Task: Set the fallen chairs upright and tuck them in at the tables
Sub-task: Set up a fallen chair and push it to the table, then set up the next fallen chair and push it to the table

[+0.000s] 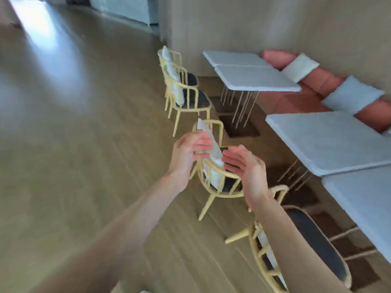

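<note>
From the head camera, your left hand (188, 153) is raised with its fingers (203, 148) spread loosely, palm facing right, holding nothing; whether they touch the white cushion (209, 153) behind them is unclear. Your right hand (247, 172) mirrors it, palm facing left, fingers (231, 160) apart and empty. Both bare forearms reach forward over the wooden floor (84, 144). Between your palms stands the middle chair (218, 178), upright, pale yellow spindle frame, dark seat, near the closer grey tabletop (330, 142). A nearer chair (296, 248) sits by your right forearm, at the tabletop's near edge. Two far chairs (184, 89) stand upright beside the farther tabletop (249, 75). A pink bench (321, 81) lines the wall.
</note>
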`<state>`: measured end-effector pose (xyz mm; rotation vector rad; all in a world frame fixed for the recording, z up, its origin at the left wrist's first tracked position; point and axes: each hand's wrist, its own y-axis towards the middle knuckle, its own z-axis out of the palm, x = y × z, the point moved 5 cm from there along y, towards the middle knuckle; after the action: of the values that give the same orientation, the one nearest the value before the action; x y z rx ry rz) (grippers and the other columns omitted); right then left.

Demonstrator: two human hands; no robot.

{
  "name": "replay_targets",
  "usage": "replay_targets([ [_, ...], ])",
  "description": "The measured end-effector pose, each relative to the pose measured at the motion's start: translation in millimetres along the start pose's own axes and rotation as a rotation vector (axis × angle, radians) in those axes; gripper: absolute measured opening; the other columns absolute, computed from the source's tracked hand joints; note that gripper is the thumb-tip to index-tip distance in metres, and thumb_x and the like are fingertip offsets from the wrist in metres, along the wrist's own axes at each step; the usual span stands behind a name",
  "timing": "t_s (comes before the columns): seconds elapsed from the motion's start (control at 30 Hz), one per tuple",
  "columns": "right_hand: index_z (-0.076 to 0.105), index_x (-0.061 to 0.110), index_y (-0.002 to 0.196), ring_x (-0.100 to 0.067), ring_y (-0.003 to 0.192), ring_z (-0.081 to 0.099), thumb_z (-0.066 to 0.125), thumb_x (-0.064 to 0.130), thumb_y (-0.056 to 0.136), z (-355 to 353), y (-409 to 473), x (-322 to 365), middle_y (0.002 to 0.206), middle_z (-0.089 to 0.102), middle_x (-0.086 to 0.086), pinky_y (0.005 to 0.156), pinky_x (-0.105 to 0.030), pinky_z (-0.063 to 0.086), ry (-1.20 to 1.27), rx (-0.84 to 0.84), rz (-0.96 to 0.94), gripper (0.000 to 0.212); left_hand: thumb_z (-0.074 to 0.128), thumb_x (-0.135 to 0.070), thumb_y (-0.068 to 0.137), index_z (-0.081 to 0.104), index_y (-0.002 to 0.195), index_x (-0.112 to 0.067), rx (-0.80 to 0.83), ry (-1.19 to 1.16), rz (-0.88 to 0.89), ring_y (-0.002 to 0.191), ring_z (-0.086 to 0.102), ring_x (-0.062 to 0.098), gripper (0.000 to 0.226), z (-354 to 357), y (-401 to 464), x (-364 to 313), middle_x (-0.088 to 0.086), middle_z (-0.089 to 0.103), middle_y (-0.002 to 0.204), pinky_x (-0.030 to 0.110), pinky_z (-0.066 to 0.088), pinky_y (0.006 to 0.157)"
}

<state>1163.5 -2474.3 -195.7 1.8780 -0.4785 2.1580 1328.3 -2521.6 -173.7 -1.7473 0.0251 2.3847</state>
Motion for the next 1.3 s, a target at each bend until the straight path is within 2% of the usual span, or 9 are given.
replay_targets([
  [0.1,0.071,0.001,0.105,-0.032,0.101,0.072,0.048,0.022,0.103,72.5,-24.1,3.9,0.101,0.077,-0.015,0.086,-0.037,0.058,0.052,0.170,0.050,0.031,0.061,-0.037,0.077,0.067,0.113,0.002,-0.185,-0.025,0.064,0.092,0.071,0.029,0.054,-71.7,-52.0,-33.4,0.021,0.073,0.106,0.040,0.058,0.085],
  [0.23,0.069,0.002,0.106,-0.030,0.096,0.073,0.051,0.023,0.103,187.9,-89.3,7.9,0.104,0.076,-0.018,0.088,-0.039,0.058,0.086,0.444,0.081,0.028,0.057,-0.021,0.091,0.071,0.101,-0.008,-0.450,-0.006,0.187,0.091,0.071,0.028,0.022,-179.6,-141.5,-76.6,0.019,0.074,0.103,0.040,0.056,0.082],
  [0.3,0.069,0.002,0.105,-0.030,0.093,0.073,0.051,0.022,0.102,245.0,-139.5,3.0,0.105,0.075,-0.020,0.087,-0.040,0.057,0.096,0.590,0.105,0.027,0.052,-0.016,0.097,0.072,0.099,-0.008,-0.606,-0.001,0.232,0.089,0.071,0.027,0.021,-231.2,-203.5,-91.3,0.019,0.075,0.102,0.039,0.056,0.082],
  [0.5,0.069,0.003,0.102,-0.026,0.084,0.073,0.050,0.020,0.102,369.0,-347.5,-28.4,0.101,0.074,-0.020,0.084,-0.038,0.057,0.072,0.994,0.181,0.025,0.057,-0.024,0.085,0.071,0.103,-0.002,-1.020,-0.033,0.328,0.094,0.069,0.027,0.031,-341.9,-432.6,-108.6,0.023,0.073,0.108,0.042,0.056,0.087],
  [0.63,0.071,0.005,0.097,-0.027,0.085,0.074,0.051,0.018,0.101,402.5,-512.8,-49.2,0.098,0.076,-0.019,0.082,-0.037,0.058,0.063,1.151,0.191,0.024,0.053,-0.013,0.095,0.071,0.103,0.002,-1.264,0.017,0.401,0.093,0.068,0.026,0.024,-389.4,-608.5,-107.7,0.024,0.072,0.105,0.043,0.056,0.088],
  [0.73,0.069,0.003,0.098,-0.028,0.085,0.072,0.049,0.016,0.101,412.0,-622.8,-62.7,0.100,0.074,-0.021,0.084,-0.038,0.057,0.080,1.214,0.211,0.024,0.057,-0.021,0.087,0.071,0.100,0.000,-1.386,0.025,0.434,0.087,0.069,0.023,0.029,-413.3,-720.0,-100.1,0.021,0.074,0.099,0.040,0.057,0.084],
  [0.97,0.072,0.006,0.096,-0.023,0.082,0.074,0.050,0.017,0.101,436.8,-834.5,-80.2,0.092,0.078,-0.012,0.073,-0.030,0.058,0.076,1.391,0.244,0.025,0.051,-0.013,0.097,0.071,0.104,0.002,-1.578,-0.013,0.482,0.089,0.069,0.026,0.026,-471.5,-923.9,-88.6,0.020,0.075,0.099,0.037,0.057,0.080],
  [1.17,0.073,0.005,0.096,-0.022,0.083,0.076,0.050,0.017,0.101,478.9,-950.8,-99.3,0.093,0.079,-0.013,0.075,-0.032,0.060,0.059,1.491,0.260,0.026,0.052,-0.012,0.095,0.070,0.102,0.003,-1.681,-0.074,0.510,0.082,0.070,0.022,0.024,-518.8,-1030.5,-68.4,0.011,0.075,0.086,0.040,0.057,0.078],
  [1.3,0.072,0.002,0.100,-0.025,0.087,0.076,0.050,0.018,0.101,522.5,-1029.9,-128.5,0.096,0.078,-0.014,0.081,-0.037,0.059,0.043,1.572,0.312,0.027,0.051,-0.012,0.095,0.071,0.097,-0.002,-1.771,-0.128,0.500,0.087,0.069,0.027,0.022,-561.2,-1093.2,-59.7,0.019,0.075,0.093,0.044,0.057,0.084],
])
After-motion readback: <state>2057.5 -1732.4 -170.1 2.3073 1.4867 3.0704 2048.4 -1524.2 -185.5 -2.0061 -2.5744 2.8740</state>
